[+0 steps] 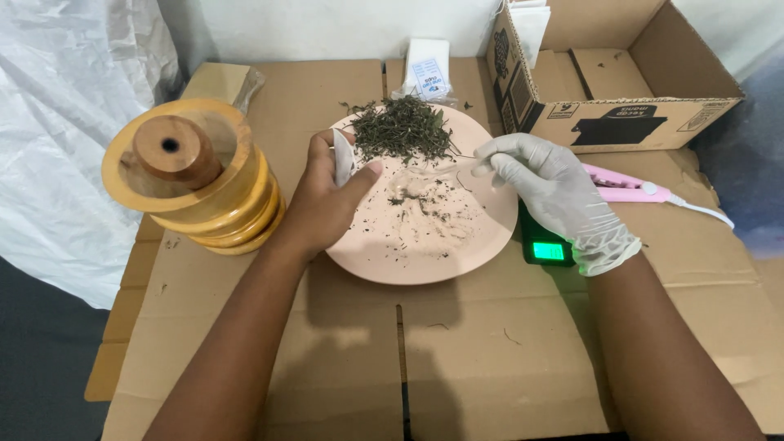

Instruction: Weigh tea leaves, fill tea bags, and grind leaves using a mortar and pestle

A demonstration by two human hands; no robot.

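Observation:
A pale pink plate (425, 253) lies on flattened cardboard, with a heap of dried green leaves (402, 129) at its far side and crumbs scattered over its middle. My bare left hand (322, 200) pinches a small white sachet (343, 157) upright over the plate's left rim. My right hand (551, 189), in a white glove, holds a clear plastic spoon (429, 173) whose bowl rests near the plate's centre, just right of the sachet.
A stacked yellow wooden mortar with a brown pestle (192, 171) stands to the left. A small scale with a lit green display (545, 249) sits under the plate's right edge. A pink handheld sealer (629, 186) lies right. An open cardboard box (621, 73) and white packets (429, 73) are behind.

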